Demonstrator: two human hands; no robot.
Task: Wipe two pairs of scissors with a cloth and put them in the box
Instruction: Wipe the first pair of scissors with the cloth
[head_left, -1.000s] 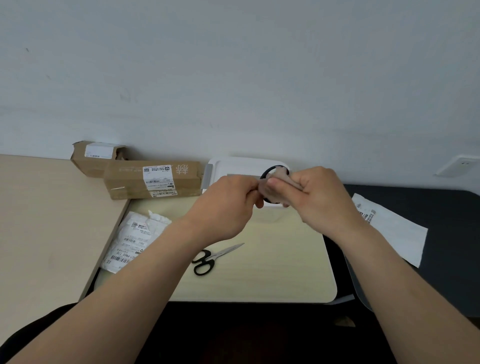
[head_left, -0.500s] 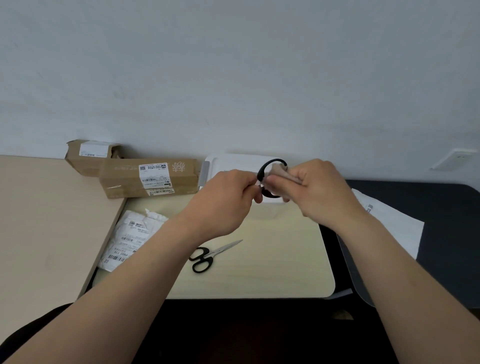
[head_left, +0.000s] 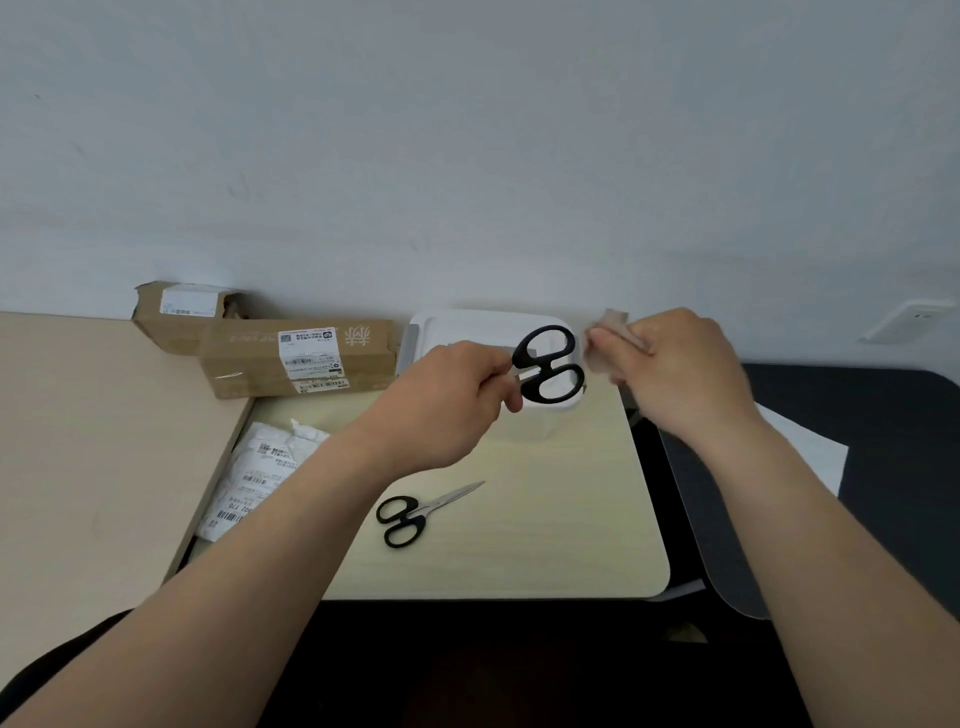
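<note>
Since a moment ago the hands have drawn apart, taking the cloth (head_left: 609, 340) off the handles. At 6 o'clock a second pair of scissors (head_left: 415, 512) lies on the surface (head_left: 545, 545), probably awaiting wiping. Beyond, the left hand (head_left: 447, 410) has a pinching grip on the blades of the first scissors (head_left: 548, 364), before the white box (head_left: 467, 325) at 12, while the right hand (head_left: 675, 374) clutches the cloth just beside them. Labels on the cartons (head_left: 249, 358) at 10 o'clock are too small to read.

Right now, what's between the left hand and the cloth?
Head view: the black handles of the scissors the left hand holds; a gap separates them from the cloth in the right hand.
</note>
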